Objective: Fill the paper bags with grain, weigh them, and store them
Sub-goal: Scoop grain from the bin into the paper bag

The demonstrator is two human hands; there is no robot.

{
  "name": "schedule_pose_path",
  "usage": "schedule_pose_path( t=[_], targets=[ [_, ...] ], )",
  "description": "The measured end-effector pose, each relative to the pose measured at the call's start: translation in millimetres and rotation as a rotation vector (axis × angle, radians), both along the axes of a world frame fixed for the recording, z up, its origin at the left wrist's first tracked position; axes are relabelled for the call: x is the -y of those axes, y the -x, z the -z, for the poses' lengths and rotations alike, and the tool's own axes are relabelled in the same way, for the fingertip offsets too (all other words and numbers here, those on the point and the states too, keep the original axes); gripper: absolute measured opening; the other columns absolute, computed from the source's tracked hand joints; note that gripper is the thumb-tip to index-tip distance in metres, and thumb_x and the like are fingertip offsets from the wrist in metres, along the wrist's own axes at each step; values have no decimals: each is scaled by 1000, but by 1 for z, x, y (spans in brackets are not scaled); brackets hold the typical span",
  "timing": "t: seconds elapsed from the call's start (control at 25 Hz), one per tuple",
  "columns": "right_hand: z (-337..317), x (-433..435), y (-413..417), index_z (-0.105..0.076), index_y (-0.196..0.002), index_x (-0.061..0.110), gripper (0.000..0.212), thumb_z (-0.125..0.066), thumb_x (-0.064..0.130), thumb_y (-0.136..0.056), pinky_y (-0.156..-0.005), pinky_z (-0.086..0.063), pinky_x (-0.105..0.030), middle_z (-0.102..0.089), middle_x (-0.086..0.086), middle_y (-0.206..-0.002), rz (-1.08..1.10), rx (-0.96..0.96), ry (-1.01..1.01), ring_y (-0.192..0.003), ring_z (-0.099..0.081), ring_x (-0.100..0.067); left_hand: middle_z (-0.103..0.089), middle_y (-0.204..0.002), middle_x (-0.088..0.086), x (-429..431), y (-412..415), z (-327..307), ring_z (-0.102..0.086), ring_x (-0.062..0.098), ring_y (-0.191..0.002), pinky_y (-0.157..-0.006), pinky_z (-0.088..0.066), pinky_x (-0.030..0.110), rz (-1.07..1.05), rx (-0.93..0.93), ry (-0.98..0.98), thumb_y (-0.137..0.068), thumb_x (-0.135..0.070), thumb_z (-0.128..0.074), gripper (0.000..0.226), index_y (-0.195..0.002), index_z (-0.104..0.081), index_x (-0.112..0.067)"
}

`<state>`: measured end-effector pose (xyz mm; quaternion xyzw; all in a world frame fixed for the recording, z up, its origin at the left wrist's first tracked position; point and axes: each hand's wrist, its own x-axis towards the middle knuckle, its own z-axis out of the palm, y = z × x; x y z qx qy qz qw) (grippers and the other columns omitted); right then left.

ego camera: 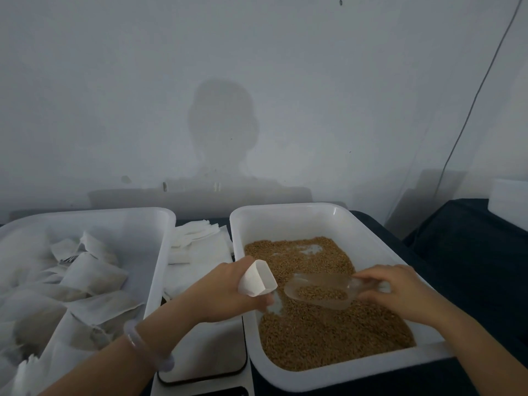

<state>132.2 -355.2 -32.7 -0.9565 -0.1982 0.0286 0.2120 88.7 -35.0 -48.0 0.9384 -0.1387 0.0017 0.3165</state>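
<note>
My left hand (pixel 225 292) holds a small white paper bag (pixel 257 278) with its mouth spread open, over the left edge of the grain bin (pixel 320 210). My right hand (pixel 400 292) grips the handle of a clear plastic scoop (pixel 320 291) that carries some brown grain. The scoop's tip sits just right of the bag's mouth, above the grain (pixel 328 335) lying in the bin. A white scale (pixel 205 352) lies between the two bins, partly under my left forearm.
A white bin (pixel 160 215) on the left holds several filled paper bags (pixel 91 275). A stack of flat white bags (pixel 197 238) lies between the bins at the back. The wall stands close behind. A white box (pixel 508 201) sits far right on the dark table.
</note>
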Motion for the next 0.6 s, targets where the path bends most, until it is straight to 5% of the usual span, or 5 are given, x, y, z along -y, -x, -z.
schedule_pose_path(
  t=[0.28,0.48,0.6],
  targets=[
    [-35,11,-1,-58,-103,47,35,-72,28,-78,-94,-46,-31,-64,19,-103,64,45,-181,-96,-59,0,-48,-82,-18,18,-11,-16,-49,-2,-71,-51,-31,13,-30,45,-1,-69,-69,-63,43,-84,-34,-42],
    [-70,17,-3,-64,-105,46,36,-74,28,-76,-92,-42,-27,-65,21,-107,33,63,-201,-102,-57,5,-56,-97,-13,37,-21,-12,-58,3,-83,-62,-51,20,-49,22,157,-67,-69,-65,61,-112,-44,-32],
    [-75,8,-2,-65,-102,44,37,-77,26,-72,-93,-43,-26,-67,18,-97,-21,139,-164,-96,-57,6,-57,-97,-11,43,-20,-6,-59,6,-84,-63,-51,23,-82,17,180,-67,-71,-62,61,-108,-43,-31]
  ],
)
